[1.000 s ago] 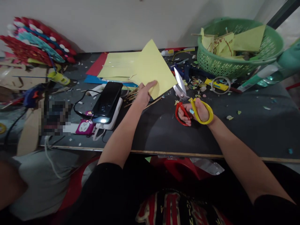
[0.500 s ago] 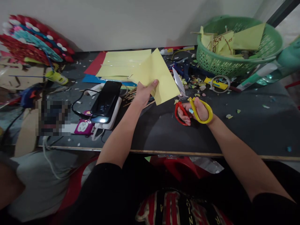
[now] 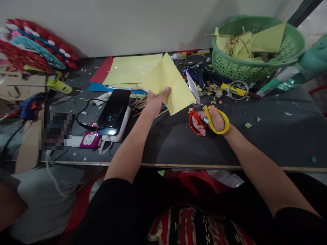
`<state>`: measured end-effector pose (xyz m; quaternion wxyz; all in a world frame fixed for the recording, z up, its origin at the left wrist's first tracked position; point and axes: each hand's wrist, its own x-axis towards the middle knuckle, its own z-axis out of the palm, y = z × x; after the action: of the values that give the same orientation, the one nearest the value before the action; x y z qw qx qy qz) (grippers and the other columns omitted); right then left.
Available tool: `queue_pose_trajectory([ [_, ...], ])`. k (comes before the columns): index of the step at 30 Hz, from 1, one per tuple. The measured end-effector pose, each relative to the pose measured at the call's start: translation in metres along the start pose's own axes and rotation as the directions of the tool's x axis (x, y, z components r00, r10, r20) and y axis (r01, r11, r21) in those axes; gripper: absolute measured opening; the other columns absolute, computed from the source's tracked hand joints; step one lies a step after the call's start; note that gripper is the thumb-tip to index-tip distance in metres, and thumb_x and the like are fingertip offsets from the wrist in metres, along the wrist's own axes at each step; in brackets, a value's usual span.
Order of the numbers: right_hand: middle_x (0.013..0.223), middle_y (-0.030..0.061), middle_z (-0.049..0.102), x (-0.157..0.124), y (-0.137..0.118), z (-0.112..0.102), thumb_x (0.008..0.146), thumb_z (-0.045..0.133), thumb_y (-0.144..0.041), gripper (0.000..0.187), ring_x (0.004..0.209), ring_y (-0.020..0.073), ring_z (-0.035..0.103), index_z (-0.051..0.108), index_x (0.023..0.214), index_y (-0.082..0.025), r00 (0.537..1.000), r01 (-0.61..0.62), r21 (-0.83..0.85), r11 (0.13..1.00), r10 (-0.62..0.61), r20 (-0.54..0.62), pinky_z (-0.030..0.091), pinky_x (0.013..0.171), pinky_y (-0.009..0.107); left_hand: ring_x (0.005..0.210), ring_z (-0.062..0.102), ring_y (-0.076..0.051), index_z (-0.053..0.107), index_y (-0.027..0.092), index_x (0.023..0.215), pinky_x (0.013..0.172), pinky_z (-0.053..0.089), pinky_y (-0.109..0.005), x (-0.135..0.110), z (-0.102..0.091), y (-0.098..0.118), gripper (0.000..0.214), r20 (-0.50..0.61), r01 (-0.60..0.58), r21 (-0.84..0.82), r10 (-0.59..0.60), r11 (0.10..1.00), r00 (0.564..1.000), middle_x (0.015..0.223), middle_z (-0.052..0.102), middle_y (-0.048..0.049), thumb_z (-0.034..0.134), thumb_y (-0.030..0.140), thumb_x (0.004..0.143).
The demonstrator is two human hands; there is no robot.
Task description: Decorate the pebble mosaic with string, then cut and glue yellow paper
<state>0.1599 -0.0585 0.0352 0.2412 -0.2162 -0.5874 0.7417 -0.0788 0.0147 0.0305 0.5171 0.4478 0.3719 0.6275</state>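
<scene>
My left hand (image 3: 156, 100) pinches a yellow paper sheet (image 3: 168, 81) by its lower left part and holds it tilted above the dark table (image 3: 255, 146). My right hand (image 3: 213, 119) grips scissors (image 3: 204, 112) with one red and one yellow handle loop. Their blades point up and away, and the tip sits right beside the sheet's right edge. More yellow sheets (image 3: 130, 69) lie flat behind my left hand, on red and blue paper.
A green basket (image 3: 255, 64) with yellow scraps stands at the back right. A black phone (image 3: 113, 109) on a white power bank lies left of my arm, with cables and a pink plug. Tape roll (image 3: 237, 90), glue bottle (image 3: 58, 86), paper bits and colourful decorations (image 3: 33, 47) clutter the back.
My left hand has tipped the yellow sheet and brought it right, up against the scissor blades. The right hand and scissors have shifted slightly left.
</scene>
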Motion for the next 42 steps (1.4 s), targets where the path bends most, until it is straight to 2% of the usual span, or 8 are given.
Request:
queue_pose_trajectory([
  [5, 0.058, -0.0036, 0.041, 0.000, -0.002, 0.003, 0.079, 0.022, -0.093, 0.077, 0.042, 0.0079, 0.041, 0.042, 0.080, -0.019, 1.000, 0.020, -0.009, 1.000, -0.020, -0.016, 0.041, 0.039, 0.024, 0.116, 0.068, -0.033, 0.064, 0.021, 0.118, 0.099, 0.058, -0.044, -0.001, 0.001, 0.003, 0.070, -0.009, -0.011, -0.024, 0.011, 1.000, 1.000, 0.111, 0.074, -0.0119, 0.090, 0.047, 0.059],
  [11, 0.057, -0.0051, 0.040, 0.000, 0.003, 0.002, 0.080, 0.026, -0.092, 0.076, 0.040, 0.0056, 0.038, 0.043, 0.078, -0.018, 0.997, 0.031, -0.022, 0.999, -0.033, -0.066, 0.039, 0.035, 0.020, 0.130, 0.059, -0.036, 0.061, 0.019, 0.123, 0.105, 0.054, -0.047, -0.001, 0.000, 0.004, 0.072, 0.014, -0.018, -0.040, 0.018, 0.999, 1.000, 0.114, 0.073, -0.0130, 0.089, 0.046, 0.061],
  [15, 0.055, -0.0059, 0.039, 0.001, 0.008, -0.002, 0.073, 0.024, -0.098, 0.082, 0.037, 0.0051, 0.037, 0.043, 0.078, -0.018, 0.996, 0.039, -0.041, 0.998, -0.042, -0.077, 0.038, 0.032, 0.020, 0.133, 0.056, -0.039, 0.062, 0.018, 0.120, 0.106, 0.054, -0.049, -0.001, 0.000, 0.003, 0.070, -0.001, -0.006, -0.038, 0.006, 0.999, 1.000, 0.114, 0.072, -0.0143, 0.088, 0.046, 0.062],
  [20, 0.054, -0.0070, 0.036, 0.003, 0.010, -0.002, 0.070, 0.024, -0.100, 0.082, 0.036, 0.0045, 0.035, 0.041, 0.077, -0.019, 0.997, 0.041, -0.024, 0.999, -0.043, -0.068, 0.037, 0.031, 0.020, 0.124, 0.063, -0.037, 0.063, 0.018, 0.118, 0.101, 0.057, -0.046, -0.001, 0.002, 0.003, 0.069, 0.001, -0.022, -0.029, 0.022, 0.999, 1.000, 0.110, 0.073, -0.0140, 0.088, 0.048, 0.060],
  [30, 0.050, -0.0082, 0.035, 0.004, 0.009, -0.005, 0.067, 0.037, -0.099, 0.079, 0.032, 0.0033, 0.032, 0.037, 0.075, -0.020, 0.997, -0.040, 0.023, 0.999, 0.042, -0.071, 0.036, 0.028, 0.019, 0.125, 0.063, -0.036, 0.065, 0.019, 0.116, 0.103, 0.056, -0.045, 0.000, 0.001, 0.000, 0.064, 0.007, -0.018, -0.044, 0.019, 0.999, 1.000, 0.115, 0.074, -0.0128, 0.088, 0.046, 0.062],
  [35, 0.049, -0.0087, 0.035, 0.004, 0.004, -0.001, 0.064, 0.039, -0.100, 0.080, 0.031, 0.0035, 0.032, 0.035, 0.075, -0.021, 0.990, -0.095, 0.014, 0.995, 0.096, -0.100, 0.035, 0.027, 0.019, 0.130, 0.059, -0.036, 0.063, 0.018, 0.122, 0.109, 0.052, -0.046, 0.000, 0.000, 0.001, 0.070, 0.008, -0.010, -0.046, 0.011, 0.999, 1.000, 0.118, 0.073, -0.0130, 0.089, 0.043, 0.063],
  [39, 0.047, -0.0091, 0.032, 0.005, 0.004, -0.001, 0.067, 0.040, -0.098, 0.077, 0.030, 0.0039, 0.030, 0.033, 0.074, -0.022, 0.988, -0.127, 0.044, 0.991, 0.131, -0.085, 0.032, 0.026, 0.019, 0.134, 0.056, -0.036, 0.062, 0.018, 0.126, 0.112, 0.049, -0.047, 0.003, -0.002, -0.002, 0.072, 0.005, 0.001, -0.051, -0.001, 0.999, 1.000, 0.123, 0.072, -0.0133, 0.089, 0.042, 0.063],
  [42, 0.047, -0.0092, 0.032, 0.006, 0.005, -0.006, 0.071, 0.042, -0.095, 0.073, 0.030, 0.0041, 0.030, 0.033, 0.073, -0.022, 0.991, -0.109, 0.067, 0.992, 0.114, -0.077, 0.032, 0.026, 0.019, 0.132, 0.057, -0.037, 0.063, 0.021, 0.125, 0.110, 0.051, -0.046, 0.003, -0.003, -0.006, 0.077, 0.010, 0.023, -0.034, -0.022, 0.999, 1.000, 0.121, 0.072, -0.0127, 0.091, 0.045, 0.058],
])
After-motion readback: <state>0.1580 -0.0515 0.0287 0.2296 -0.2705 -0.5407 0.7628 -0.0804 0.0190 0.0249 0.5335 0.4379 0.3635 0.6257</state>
